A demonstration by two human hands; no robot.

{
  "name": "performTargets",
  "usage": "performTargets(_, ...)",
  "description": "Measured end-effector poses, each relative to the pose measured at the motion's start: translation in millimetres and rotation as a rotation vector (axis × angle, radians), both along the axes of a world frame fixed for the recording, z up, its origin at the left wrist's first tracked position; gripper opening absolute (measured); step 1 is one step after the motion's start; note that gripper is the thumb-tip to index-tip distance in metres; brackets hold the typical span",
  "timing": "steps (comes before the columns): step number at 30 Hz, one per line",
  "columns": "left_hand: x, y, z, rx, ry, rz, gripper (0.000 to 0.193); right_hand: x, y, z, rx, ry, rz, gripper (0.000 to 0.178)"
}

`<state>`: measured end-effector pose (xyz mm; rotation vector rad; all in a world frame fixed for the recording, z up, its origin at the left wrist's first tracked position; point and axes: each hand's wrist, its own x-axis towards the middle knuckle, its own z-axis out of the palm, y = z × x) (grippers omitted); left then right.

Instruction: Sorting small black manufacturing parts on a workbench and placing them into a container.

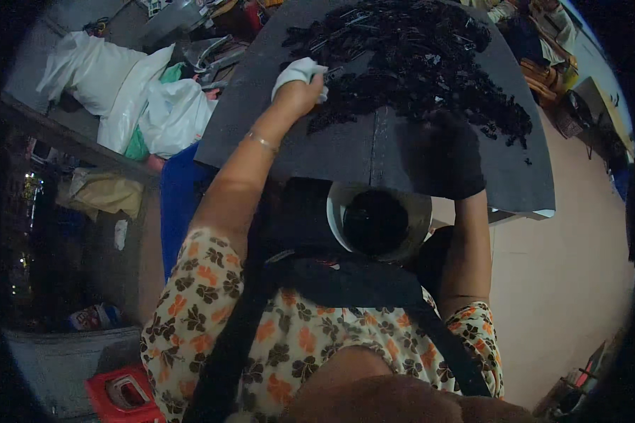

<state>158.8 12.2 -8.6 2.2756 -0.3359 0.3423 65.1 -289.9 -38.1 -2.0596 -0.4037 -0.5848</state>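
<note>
A wide heap of small black pieces lies over the far part of the dark grey table; their exact kind is too small to make out, though a few glint like metal. At the heap's left edge, my left hand is closed around a crumpled white cloth. On the near right of the tabletop is my right hand, which looks to be in a black glove. Its fingers blur into the dark surface, so whether it holds anything is hidden.
Just below the table's near edge stands a white bucket with a dark inside. White sacks and a white plastic bag lie at the left. A red plastic container is at the lower left. Wooden items stand at the far right.
</note>
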Motion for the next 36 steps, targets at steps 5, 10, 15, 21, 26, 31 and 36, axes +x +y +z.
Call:
performTargets(5,-76.6,-26.6,34.3,-0.757,0.367,-0.239,0.024,-31.4,36.2,27.0,0.646,0.336,0.401,0.020)
performTargets(10,-125.7,-48.2,59.8,-0.865,0.728,-0.452,0.031,-50.7,58.0,46.8,-0.165,-0.361,0.211,0.016)
performTargets(15,-137.9,-49.2,62.1,-0.893,0.740,-0.515,0.028,-50.0,54.5,40.6,-0.257,-0.511,0.151,0.014)
performTargets(21,-143.4,-53.9,58.2,-0.894,0.686,-0.540,0.025,-54.0,52.4,46.5,-0.336,-0.532,0.182,0.013)
performTargets(26,-147.0,-57.9,56.3,-0.447,0.388,-0.428,0.023,-51.8,49.4,41.0,-0.392,-0.535,0.209,0.013)
performTargets(31,-156.6,-56.8,49.5,-0.456,0.373,-0.369,0.022,-58.5,64.7,52.6,-0.088,-0.182,0.182,0.023)
performTargets(36,-164.5,-50.1,38.9,-0.039,0.080,-0.429,0.023,-58.0,57.0,47.8,-0.030,0.308,0.377,0.032)
